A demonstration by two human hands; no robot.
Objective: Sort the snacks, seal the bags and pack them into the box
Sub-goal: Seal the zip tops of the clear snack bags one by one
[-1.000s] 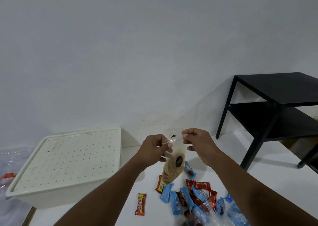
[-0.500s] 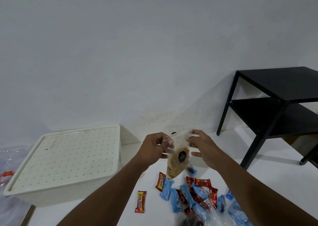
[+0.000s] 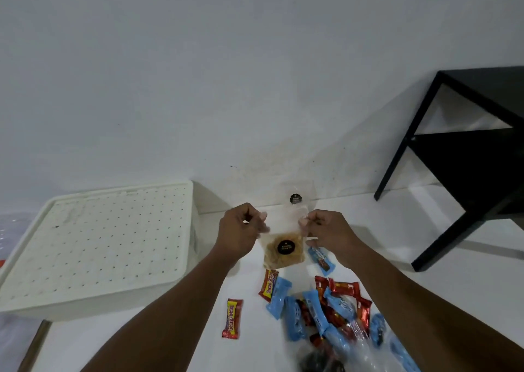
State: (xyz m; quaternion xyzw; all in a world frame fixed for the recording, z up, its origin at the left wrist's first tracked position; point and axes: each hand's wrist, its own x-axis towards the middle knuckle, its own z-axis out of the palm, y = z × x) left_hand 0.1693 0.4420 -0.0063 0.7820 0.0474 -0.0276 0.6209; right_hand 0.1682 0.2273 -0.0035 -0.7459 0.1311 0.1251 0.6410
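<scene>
Left of the hands, the white box (image 3: 96, 247) sits with its perforated lid on. The left hand (image 3: 241, 230) and right hand (image 3: 326, 230) each pinch a top corner of the clear bag (image 3: 283, 248) of golden snack hanging between them, apparently at the sealing step. Below the right hand, wrapped snacks (image 3: 343, 288) lie loose and mixed, so sorting and packing appear largely undone.

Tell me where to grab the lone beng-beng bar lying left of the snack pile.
Pinch the beng-beng bar across its long edges at mid-length, from above: it lies flat on the table, clear of the pile, both sides free.
</scene>
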